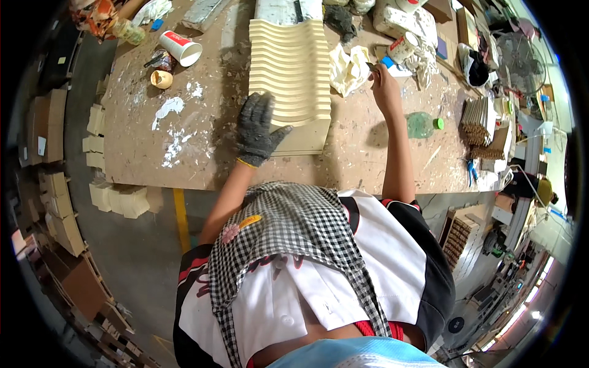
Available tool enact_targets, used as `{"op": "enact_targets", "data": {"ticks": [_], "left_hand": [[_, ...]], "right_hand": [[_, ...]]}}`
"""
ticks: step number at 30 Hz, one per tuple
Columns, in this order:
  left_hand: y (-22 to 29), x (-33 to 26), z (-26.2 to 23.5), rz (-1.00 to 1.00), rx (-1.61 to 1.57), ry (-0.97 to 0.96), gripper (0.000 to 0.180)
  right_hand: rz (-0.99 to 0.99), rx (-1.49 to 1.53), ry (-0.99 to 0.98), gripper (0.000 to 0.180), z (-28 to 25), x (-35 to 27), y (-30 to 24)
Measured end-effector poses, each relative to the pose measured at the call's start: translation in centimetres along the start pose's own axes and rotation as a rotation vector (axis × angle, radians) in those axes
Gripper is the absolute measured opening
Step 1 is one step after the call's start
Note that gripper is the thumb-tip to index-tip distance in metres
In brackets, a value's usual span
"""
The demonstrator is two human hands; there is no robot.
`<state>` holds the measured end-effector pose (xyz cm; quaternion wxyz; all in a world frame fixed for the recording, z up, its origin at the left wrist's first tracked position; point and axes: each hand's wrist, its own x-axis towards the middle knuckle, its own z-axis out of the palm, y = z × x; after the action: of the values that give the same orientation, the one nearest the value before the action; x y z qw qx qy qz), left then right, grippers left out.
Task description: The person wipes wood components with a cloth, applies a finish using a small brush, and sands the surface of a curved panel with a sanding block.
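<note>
A cream panel stack with wavy, ridged edges lies lengthwise in front of me on the worktable. My left hand, in a dark grey work glove, rests flat on the near left part of the wavy piece, thumb stretched to the right. My right hand is bare and raised to the right of the panel. Its fingers are pinched together by a crumpled cream cloth. A small dark bit shows at the fingertips, too small to name.
A red-and-white paper cup lies tipped at the left, near a small tan cup. A green-capped plastic bottle lies at the right. Stacked brown strips sit at the right edge. Another person's patterned sleeve shows at far left.
</note>
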<state>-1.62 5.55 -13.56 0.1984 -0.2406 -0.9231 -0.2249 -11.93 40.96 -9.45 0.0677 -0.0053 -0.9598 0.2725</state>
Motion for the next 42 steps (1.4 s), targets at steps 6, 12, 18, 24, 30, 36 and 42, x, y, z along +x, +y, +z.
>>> {"op": "enact_targets", "data": {"ticks": [6,12,18,24,30,36,42], "left_hand": [[-0.6,-1.8,0.6,-0.62,-0.829,0.024,0.11],[-0.5,-2.5,1.0,-0.807,-0.847,-0.13,0.062],[0.3,-2.4,1.0,-0.84,-0.903,-0.099,0.054],[0.0,-2.9,1.4,-0.831,-0.963,-0.072,0.054],[-0.3,-3.2,1.8,-0.847,-0.946,-0.062,0.052],[0.1,-2.2,1.1,-0.771,-0.924,-0.048,0.051],[0.1,-2.5,1.0,-0.78,-0.891,-0.035,0.05]], "right_hand": [[0.143,0.704,-0.039,0.015,3.1,-7.6,0.4],[-0.038,0.351,-0.035,0.016,2.9,-11.8,-5.4],[-0.047,0.256,0.158,0.014,4.5,-12.5,-6.2],[0.085,0.148,0.278,0.013,7.0,-13.0,-5.2],[-0.034,0.139,0.282,0.009,7.7,-13.3,-7.2],[0.269,0.466,0.313,0.009,9.2,-12.9,-6.4],[-0.012,0.417,0.238,0.011,9.3,-13.1,-5.9]]}}
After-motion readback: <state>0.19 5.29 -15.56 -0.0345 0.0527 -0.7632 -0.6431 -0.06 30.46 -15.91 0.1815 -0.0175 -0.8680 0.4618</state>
